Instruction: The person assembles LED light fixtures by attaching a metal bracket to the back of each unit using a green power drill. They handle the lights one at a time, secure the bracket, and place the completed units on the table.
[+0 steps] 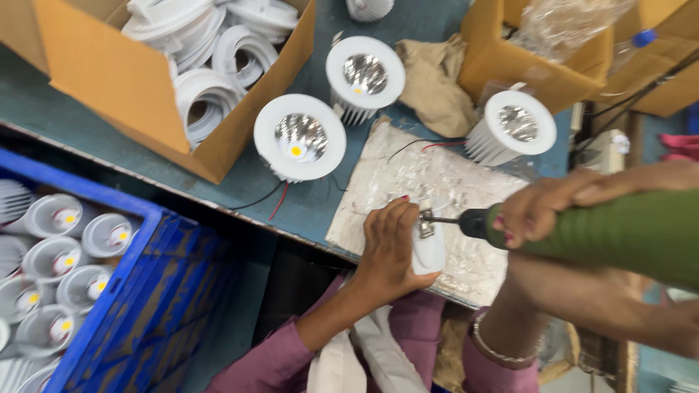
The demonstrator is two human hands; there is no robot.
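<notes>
Person's got mauve-purple long sleeves on, pushed partway up both forearms so they bunch a good way back from each hand. A thin silvery bangle sits on the right arm, just behind the wrist. Pink polish on the nails of the left hand and the right hand.

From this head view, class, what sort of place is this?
Probably a lamp assembly workshop: round white downlights lie on the bench, a blue crate holds more, and the right hand drives a green power screwdriver into a white part.
</notes>
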